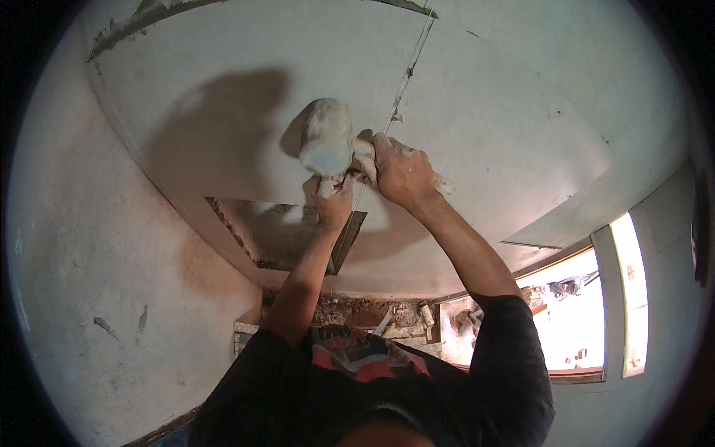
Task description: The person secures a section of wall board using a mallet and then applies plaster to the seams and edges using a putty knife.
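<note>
Right hand (pixel 402 171): clenched round the handle (pixel 364 147) of a mallet. Mallet head (pixel 328 136): left of that grip, long axis roughly upright in view, handle slanting down rightward. Left hand (pixel 334 197): just below the head, nearer its lower face; fingers bunched, contents cannot be told. Behind: pale panel (pixel 506 112), square recess (pixel 279 235) below.

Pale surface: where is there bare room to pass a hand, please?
On the pale surface, one bare patch lies right of the seam, above the right hand. Another, partly shadowed, lies between the side wall and the mallet. It is crowded mid-picture, where the left hand, right hand and mallet bunch together by the seam, near the square opening.
</note>
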`<action>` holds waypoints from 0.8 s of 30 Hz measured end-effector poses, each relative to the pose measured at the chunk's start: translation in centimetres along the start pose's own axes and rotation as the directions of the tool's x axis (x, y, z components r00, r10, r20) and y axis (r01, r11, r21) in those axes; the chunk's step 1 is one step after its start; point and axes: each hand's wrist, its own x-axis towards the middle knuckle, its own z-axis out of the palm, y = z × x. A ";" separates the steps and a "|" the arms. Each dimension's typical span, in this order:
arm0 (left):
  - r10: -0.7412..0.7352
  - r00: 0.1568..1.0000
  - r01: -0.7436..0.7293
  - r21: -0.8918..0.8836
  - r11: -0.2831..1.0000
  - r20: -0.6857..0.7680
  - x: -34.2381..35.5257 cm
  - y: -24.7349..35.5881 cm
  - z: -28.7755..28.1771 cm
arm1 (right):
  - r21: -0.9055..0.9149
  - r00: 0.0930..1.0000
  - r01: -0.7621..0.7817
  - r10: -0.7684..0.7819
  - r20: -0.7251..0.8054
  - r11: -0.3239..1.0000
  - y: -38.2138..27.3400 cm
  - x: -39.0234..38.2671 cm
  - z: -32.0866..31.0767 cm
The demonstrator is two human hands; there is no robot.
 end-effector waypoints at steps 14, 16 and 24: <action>0.134 0.976 -0.192 0.380 0.905 0.174 0.5 -0.7 -3.6 | -0.065 0.998 -0.028 0.032 0.056 0.998 0.4 -0.6 0.2; 0.182 0.970 -0.233 0.399 0.887 0.163 0.4 -2.7 -3.8 | -0.071 0.994 -0.043 0.049 0.095 0.997 0.4 -1.4 -0.1; 0.297 0.933 -0.360 0.494 0.792 0.203 -0.9 -6.6 -4.6 | -0.044 0.991 -0.048 0.053 0.125 0.998 1.3 -4.3 0.4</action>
